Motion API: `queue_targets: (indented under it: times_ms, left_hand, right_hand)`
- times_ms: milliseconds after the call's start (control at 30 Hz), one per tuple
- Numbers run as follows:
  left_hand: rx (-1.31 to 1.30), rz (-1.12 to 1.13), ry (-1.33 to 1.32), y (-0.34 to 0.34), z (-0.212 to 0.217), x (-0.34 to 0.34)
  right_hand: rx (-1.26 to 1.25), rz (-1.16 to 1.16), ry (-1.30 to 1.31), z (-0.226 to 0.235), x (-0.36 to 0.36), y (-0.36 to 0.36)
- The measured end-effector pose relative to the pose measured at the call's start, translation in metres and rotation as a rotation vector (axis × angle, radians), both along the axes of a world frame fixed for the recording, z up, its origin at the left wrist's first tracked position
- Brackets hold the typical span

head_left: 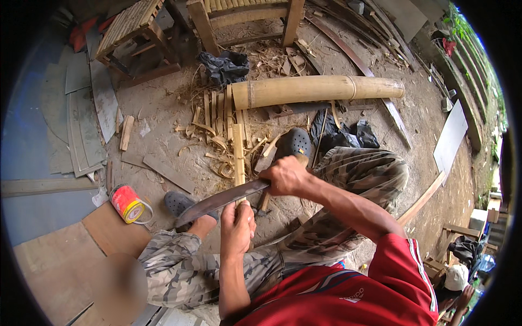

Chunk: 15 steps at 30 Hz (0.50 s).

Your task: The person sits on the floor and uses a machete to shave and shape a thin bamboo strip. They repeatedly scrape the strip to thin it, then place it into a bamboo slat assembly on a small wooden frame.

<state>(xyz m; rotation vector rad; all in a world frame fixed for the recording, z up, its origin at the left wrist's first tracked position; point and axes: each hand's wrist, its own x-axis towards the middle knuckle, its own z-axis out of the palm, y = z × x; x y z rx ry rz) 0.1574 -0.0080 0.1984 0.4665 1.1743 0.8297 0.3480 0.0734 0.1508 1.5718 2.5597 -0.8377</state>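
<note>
The right hand [286, 176] grips the knife [222, 201], its blade crossing the bamboo strip [239, 152] that the left hand [236, 229] clasps between the legs. Cut strips [220, 113] lie near shavings [222, 142]; the held strip looks unfinished, the pole [304, 91] beyond apparently unsplit. A shoe [293, 142] and knee [378, 167] crowd the right.

From afar I see the machete [217, 204] running left from the right hand [285, 176], across the bamboo strip [238, 152] just beyond the left hand [237, 223]. The bamboo pole [304, 92] lies crosswise farther ahead, a bench [249, 16] behind it. I find a bucket [126, 203] on the left, a sheet [451, 135] far right.
</note>
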Motion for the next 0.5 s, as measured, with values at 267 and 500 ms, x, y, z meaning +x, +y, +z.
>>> queue_targets:
  times_ms: [267,500]
  left_hand:
    - [-0.012,-0.037,0.038,-0.003,0.001,0.001]
    - [-0.015,-0.055,0.06,-0.003,0.003,0.004]
  right_hand:
    - [-0.052,-0.035,-0.071,0.007,0.008,0.018]
    - [0.056,-0.045,-0.033,-0.016,0.021,0.019]
